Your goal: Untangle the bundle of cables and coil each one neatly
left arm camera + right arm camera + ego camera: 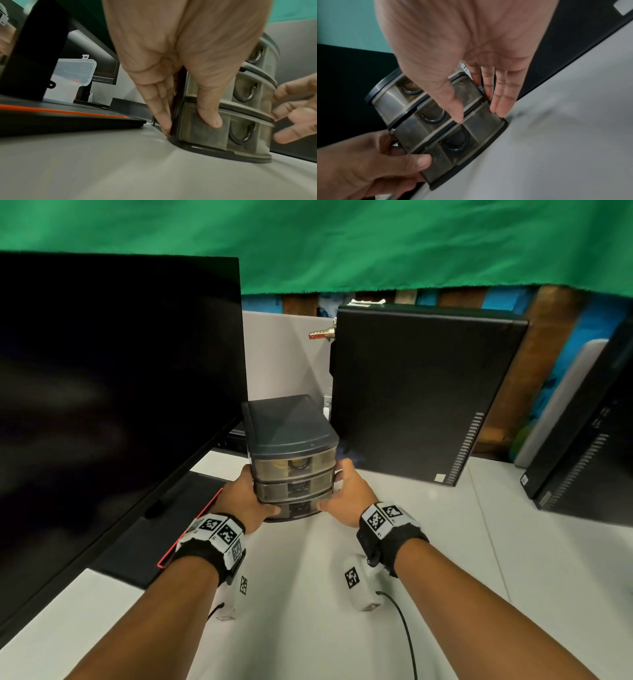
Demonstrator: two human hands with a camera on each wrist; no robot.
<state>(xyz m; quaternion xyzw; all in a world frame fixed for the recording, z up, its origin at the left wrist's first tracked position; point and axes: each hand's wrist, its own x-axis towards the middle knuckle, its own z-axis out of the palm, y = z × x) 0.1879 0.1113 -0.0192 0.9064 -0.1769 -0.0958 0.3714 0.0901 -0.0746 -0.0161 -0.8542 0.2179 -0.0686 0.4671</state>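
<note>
No bundle of cables shows in any view. A small grey three-drawer unit [291, 436] stands on the white table, its smoky drawers closed, each with a ring pull. My left hand [255, 501] clasps its left front corner, fingers along the side and thumb [212, 120] on the bottom drawer front. My right hand [346, 491] clasps the right front corner, fingers [501, 106] flat on the side and thumb on the front. Something yellowish shows dimly inside the top drawer [412, 86].
A large dark monitor [113, 392] stands at the left, its black red-edged base [191, 525] beside my left wrist. A black computer tower [421, 392] stands just right of the drawers, another [589, 440] farther right. A clear plastic box [75, 73] sits behind the monitor stand.
</note>
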